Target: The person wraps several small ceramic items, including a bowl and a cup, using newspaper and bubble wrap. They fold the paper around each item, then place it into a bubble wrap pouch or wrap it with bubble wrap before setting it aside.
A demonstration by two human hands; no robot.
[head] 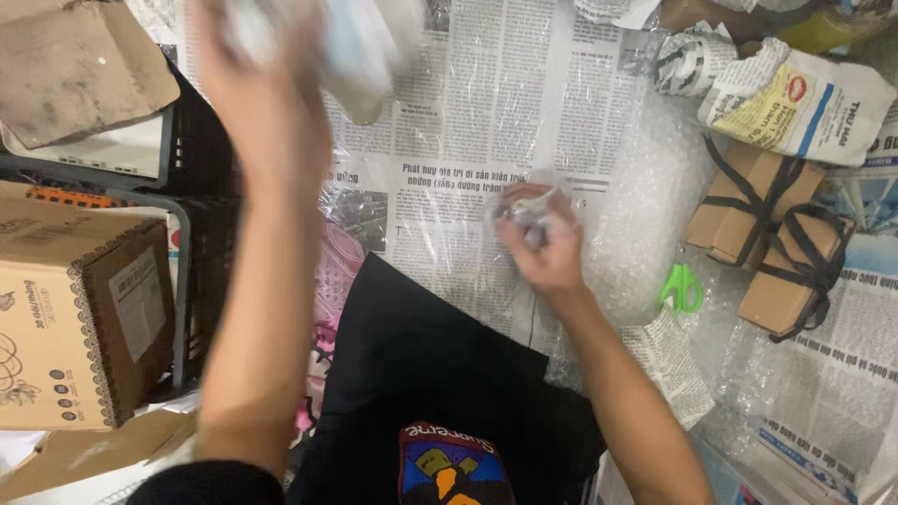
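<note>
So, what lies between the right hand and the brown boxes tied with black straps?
In the head view, bubble wrap and green-handled scissors lie between the right hand and the boxes.

Open newspaper lies between the hands. Right side is crowded: scissors, strapped boxes, paper bundle. Crate and carton block the left.

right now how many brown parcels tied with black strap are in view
2. Both lie at the right on the bubble wrap, touching: one parcel nearer the top, the other parcel below and right of it, beside the green scissors. More may be hidden out of frame.
</note>
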